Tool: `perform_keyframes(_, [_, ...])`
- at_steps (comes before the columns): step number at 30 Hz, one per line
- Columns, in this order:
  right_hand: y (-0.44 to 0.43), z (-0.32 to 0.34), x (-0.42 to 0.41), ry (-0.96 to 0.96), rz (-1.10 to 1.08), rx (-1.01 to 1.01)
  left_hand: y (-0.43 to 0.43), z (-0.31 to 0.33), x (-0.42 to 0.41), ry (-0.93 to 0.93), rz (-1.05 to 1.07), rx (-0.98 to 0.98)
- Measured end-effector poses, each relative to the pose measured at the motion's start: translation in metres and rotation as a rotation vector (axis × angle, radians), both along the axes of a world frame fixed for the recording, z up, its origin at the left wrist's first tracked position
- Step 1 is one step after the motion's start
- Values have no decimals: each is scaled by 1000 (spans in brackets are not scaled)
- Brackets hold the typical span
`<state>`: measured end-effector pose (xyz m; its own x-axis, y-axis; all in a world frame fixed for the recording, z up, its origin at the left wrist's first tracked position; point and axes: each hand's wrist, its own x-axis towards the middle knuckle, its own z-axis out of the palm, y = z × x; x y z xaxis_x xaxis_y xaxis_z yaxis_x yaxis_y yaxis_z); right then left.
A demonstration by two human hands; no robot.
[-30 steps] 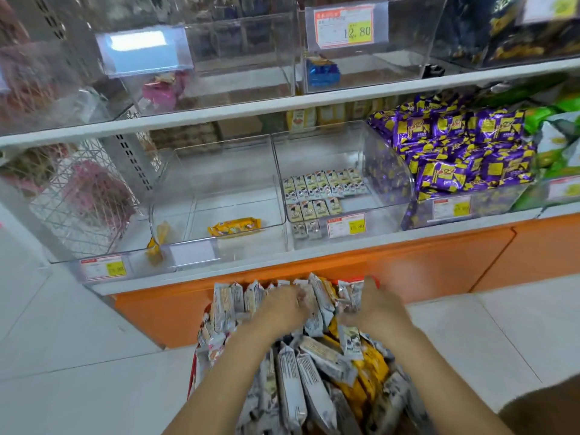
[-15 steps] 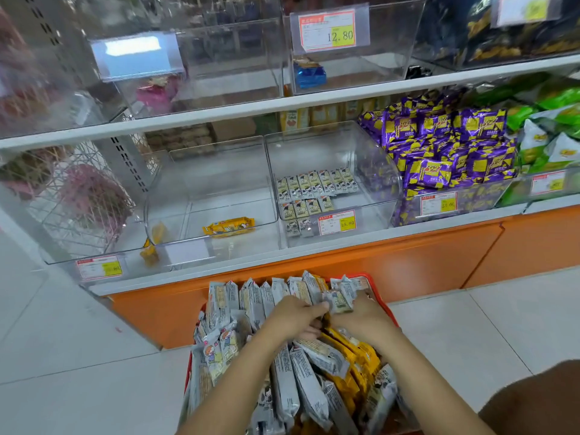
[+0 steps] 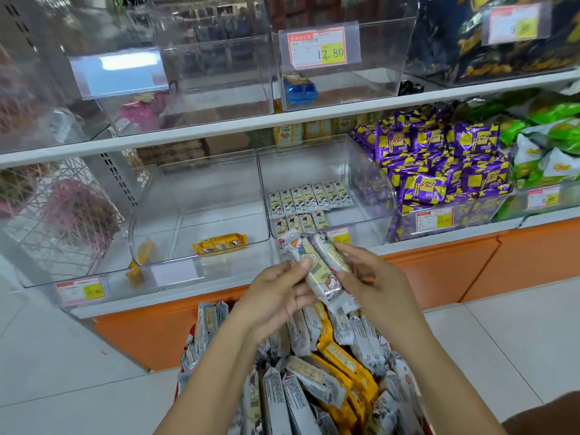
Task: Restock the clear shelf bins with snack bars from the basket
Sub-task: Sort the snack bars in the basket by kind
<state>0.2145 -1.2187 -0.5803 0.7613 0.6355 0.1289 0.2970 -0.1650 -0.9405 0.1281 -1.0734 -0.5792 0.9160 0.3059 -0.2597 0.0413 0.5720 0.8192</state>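
Two white foil-wrapped snack bars (image 3: 314, 265), pinched by left hand (image 3: 280, 298) and right hand (image 3: 375, 285) together; beyond the fingertips, clear plastic bin (image 3: 357, 219) half bare.

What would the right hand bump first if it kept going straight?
Likely the front wall of the clear plastic bin with small white bars: the right hand, holding two white wrapped snack bars, points there. Depth is unclear.

The lower shelf (image 3: 455, 238) runs from 9 to 3 o'clock and carries clear bins side by side: a nearly bare bin (image 3: 201, 196) at 10 o'clock, a middle bin (image 3: 326, 164) at 12 and a purple-packed bin (image 3: 439, 218) at 2. The upper shelf (image 3: 314, 116) carries a price-tagged bin (image 3: 370, 80). The basket (image 3: 187, 340) stands on the tiled floor (image 3: 62, 356) at 6.
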Motion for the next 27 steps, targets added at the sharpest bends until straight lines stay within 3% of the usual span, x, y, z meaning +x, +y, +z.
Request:
perform_keyframes(4, [9,9,-2,-89,-48,73,5,10,10,-20,0,58])
perform_keyframes(11, [37,32,26,-340,-27,-144,29,29,36,-12,-53,206])
perform_keyframes(18, [82,74,67,-591,3,-361,59,51,72,-85,-20,183])
perform_keyframes(27, [93,77,103,-338,108,-250,86,45,90,-85,-62,125])
